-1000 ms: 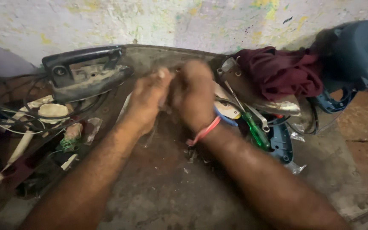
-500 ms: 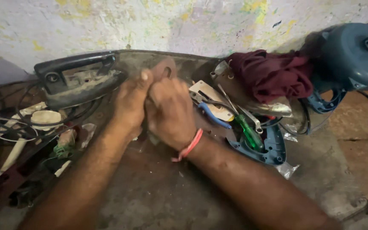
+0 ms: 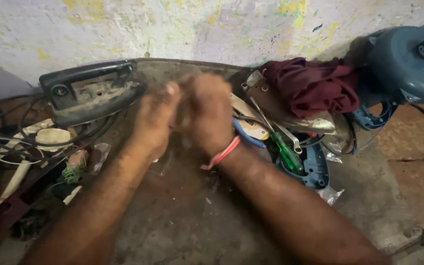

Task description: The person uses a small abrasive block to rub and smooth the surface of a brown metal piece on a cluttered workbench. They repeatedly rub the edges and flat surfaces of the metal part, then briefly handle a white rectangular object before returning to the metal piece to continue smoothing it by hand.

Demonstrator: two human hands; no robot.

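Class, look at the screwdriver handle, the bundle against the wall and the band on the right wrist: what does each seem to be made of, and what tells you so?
Green screwdriver handle: probably translucent plastic, glossy, light glints on it.
Maroon bundle: cloth, matt, soft folds and creases.
Wrist band: pinkish-red, thin; possibly thread or rubber, too blurred to settle.

Hands (image 3: pixel 187 115) together over grimy workbench (image 3: pixel 182 216)
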